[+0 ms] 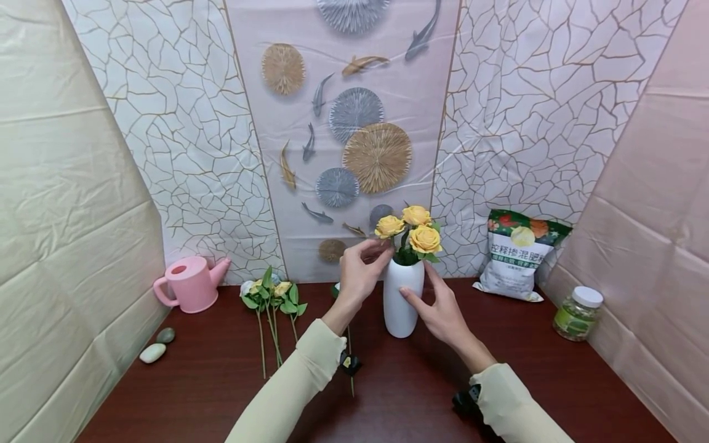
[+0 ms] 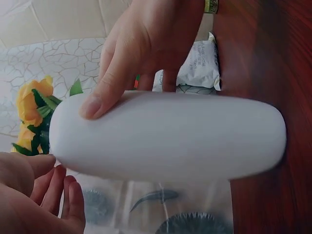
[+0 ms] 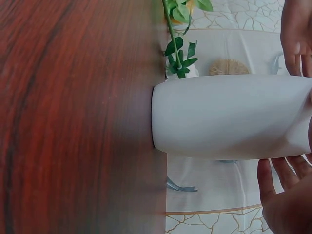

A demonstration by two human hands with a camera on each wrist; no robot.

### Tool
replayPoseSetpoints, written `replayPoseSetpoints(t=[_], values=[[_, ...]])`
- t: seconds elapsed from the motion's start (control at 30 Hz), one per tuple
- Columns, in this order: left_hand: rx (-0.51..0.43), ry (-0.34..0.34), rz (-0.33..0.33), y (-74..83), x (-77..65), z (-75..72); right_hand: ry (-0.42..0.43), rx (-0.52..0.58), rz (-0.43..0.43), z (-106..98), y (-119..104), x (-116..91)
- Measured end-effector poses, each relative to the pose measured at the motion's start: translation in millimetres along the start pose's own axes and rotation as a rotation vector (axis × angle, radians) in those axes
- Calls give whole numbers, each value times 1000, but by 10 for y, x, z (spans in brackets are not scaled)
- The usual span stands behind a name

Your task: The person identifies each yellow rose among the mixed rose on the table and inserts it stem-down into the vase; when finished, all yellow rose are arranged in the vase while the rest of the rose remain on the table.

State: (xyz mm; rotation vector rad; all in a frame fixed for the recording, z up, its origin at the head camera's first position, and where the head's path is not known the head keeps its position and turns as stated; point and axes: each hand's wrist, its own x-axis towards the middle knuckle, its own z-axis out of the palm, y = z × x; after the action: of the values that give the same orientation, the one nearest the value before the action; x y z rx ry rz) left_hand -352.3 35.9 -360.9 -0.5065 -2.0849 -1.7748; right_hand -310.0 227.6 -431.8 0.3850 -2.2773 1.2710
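A white vase (image 1: 402,301) stands upright on the dark wood table, with several yellow roses (image 1: 424,239) in its mouth. My right hand (image 1: 443,311) holds it from the right; in the left wrist view the thumb of that right hand (image 2: 141,46) lies across the white side and the fingers go behind. At the left of the rim is my left hand (image 1: 361,271), close below one rose. The left wrist view shows this left hand (image 2: 29,190) with loosely bent fingers and the thumb tip at the vase's edge; nothing shows between them.
Several cut flowers (image 1: 274,298) lie left of centre; another stem (image 1: 351,384) lies near my left forearm. A pink watering can (image 1: 191,286) and two stones (image 1: 152,352) sit at left. A fertilizer bag (image 1: 515,258) and a white-lidded jar (image 1: 578,314) stand at right.
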Motion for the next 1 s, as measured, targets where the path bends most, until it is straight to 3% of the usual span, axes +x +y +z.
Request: replayPoseSetpoints(t=[0.17, 0.37, 0.57, 0.83, 1.0], values=[[24, -38, 59, -88, -86, -234, -9, 1, 12, 5, -6, -12], [73, -30, 83, -321, -207, -684, -24, 5, 30, 5, -10, -3], [123, 40, -28, -614, -257, -1159, -19, -15, 25, -21, 0, 17], [283, 168, -265, -1029, -371, -1641, -28, -4, 30, -4, -3, -3], [366, 136, -330, -1163, -397, -1819, -14, -2, 33, 9, -7, 6]])
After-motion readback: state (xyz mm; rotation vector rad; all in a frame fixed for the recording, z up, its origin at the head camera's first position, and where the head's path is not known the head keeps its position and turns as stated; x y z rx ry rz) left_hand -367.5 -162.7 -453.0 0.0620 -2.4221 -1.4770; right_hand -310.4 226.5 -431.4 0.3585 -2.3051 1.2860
